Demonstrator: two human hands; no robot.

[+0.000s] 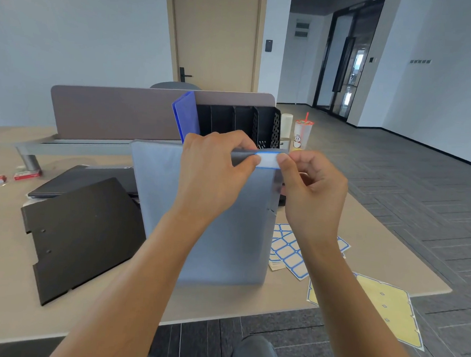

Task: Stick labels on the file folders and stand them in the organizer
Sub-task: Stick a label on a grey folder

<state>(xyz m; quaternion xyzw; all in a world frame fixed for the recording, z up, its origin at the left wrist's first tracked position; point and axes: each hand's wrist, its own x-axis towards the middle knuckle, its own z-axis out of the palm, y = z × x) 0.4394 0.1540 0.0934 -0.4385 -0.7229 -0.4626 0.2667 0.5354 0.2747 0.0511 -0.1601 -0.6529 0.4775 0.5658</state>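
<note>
Near the worktop's front edge, the grey folder (213, 218) stands upright. Both hands pinch a label (268, 160) lying lengthwise along its top spine: left hand (215, 172) one end, right hand (310, 187) the other. Beyond, the organizer (240, 124) already holds a blue folder (187, 118).
</note>
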